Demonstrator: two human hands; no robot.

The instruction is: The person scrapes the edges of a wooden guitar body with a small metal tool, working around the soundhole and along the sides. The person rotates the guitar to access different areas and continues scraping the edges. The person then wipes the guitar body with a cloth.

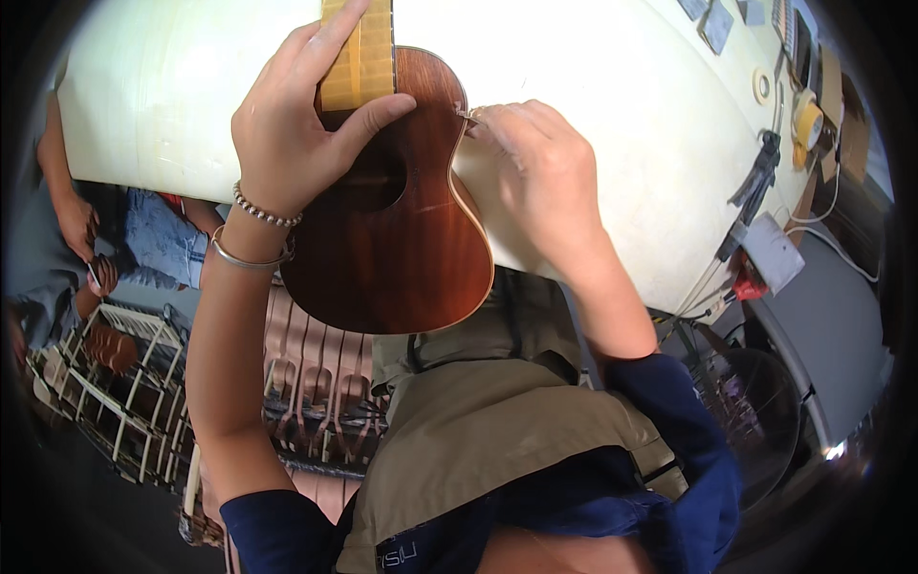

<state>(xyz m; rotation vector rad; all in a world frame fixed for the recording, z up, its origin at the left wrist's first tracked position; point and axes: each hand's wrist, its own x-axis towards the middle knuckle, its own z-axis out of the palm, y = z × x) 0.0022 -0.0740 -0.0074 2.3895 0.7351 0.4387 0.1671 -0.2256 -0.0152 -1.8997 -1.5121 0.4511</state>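
Note:
A reddish-brown ukulele body with a dark round sound hole lies face up at the table's near edge, its lower end reaching past it. Yellow masking tape covers most of the fretboard. My left hand grips the instrument where neck meets body, its thumb lying across the top and its fingers along the neck. At the right edge of the upper body, my right hand is closed in a pinch. A small, thin, shiny tip shows between its fingertips and the ukulele's rim; what it belongs to is hidden.
The white table extends beyond the ukulele. A tape roll, cables and a black clamp-like tool lie along its right side. Racks with wooden instrument parts stand below. Another person's hand is at the left. A fan stands lower right.

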